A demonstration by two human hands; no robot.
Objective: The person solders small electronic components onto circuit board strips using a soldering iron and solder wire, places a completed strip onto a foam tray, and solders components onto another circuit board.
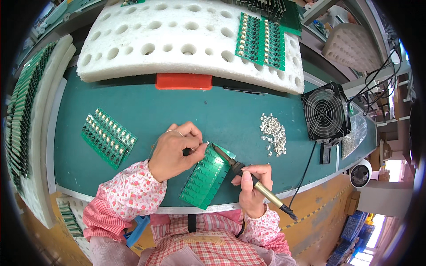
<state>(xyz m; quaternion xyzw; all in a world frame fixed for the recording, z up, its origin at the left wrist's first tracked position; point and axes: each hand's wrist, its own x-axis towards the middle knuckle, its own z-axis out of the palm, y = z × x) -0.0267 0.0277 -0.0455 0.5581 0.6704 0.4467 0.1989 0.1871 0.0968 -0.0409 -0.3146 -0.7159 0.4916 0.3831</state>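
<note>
A green circuit board (205, 177) lies tilted near the front edge of the bench, with a row of small parts along its upper left edge. My right hand (254, 188) grips a soldering iron (268, 193) with a gold-coloured handle. Its tip reaches the board's top corner; contact is too small to tell. My left hand (175, 150) is closed in a pinch at that same corner. A thin solder wire (154, 147) loops over this hand and runs into the fingers. Something dark (187, 151) shows in the curled fingers, its kind unclear.
Populated green boards (108, 137) lie on the left of the green bench (230, 113). Small whitish components (274, 134) are heaped to the right, near a black fan (325, 111). A white foam block (173, 35) carrying boards spans the back, above a red object (183, 81).
</note>
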